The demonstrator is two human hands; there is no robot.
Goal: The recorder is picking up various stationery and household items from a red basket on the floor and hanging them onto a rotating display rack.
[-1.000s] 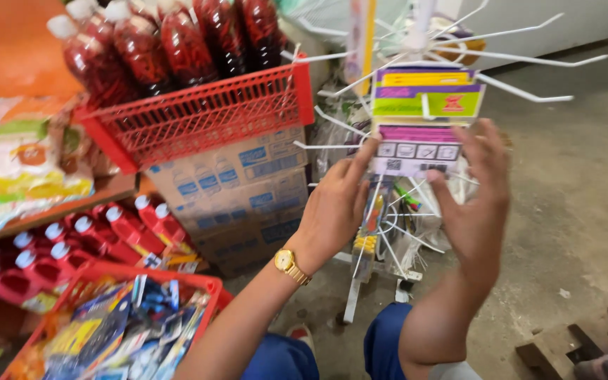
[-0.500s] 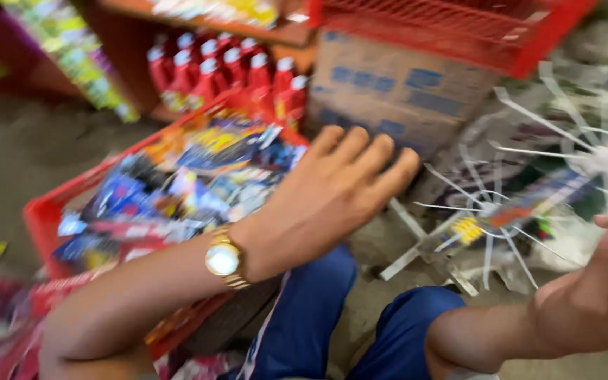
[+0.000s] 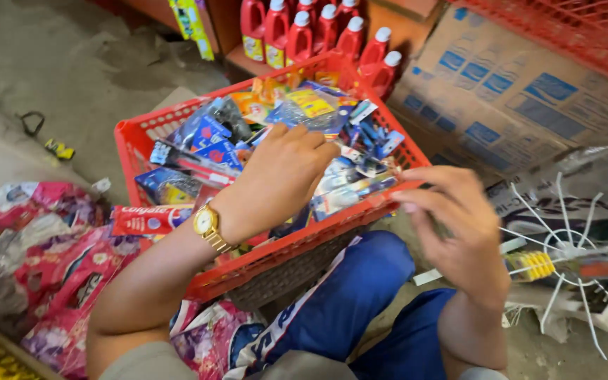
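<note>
My left hand [image 3: 284,176], with a gold wristwatch on the wrist, reaches into a red plastic basket [image 3: 135,137] and its fingers curl among several small blister packs [image 3: 318,105] in blue, yellow and clear wrapping; whether it grips one I cannot tell. My right hand [image 3: 455,225] hovers at the basket's right rim, fingers bent, touching the pack at the edge. A red toothpaste box [image 3: 146,219] lies against the basket's near side. My blue trousers [image 3: 360,302] show below.
Red bottles with white caps [image 3: 318,32] stand on a low shelf behind the basket. A cardboard box [image 3: 515,91] sits at right, under another red basket [image 3: 578,35]. A white wire display rack [image 3: 564,260] lies at right. Pink sachet packs [image 3: 58,246] pile at left.
The view swung down from the wire rack to the basket. My left hand dropped from the rack into the packs; my right hand came across to the basket's rim.
</note>
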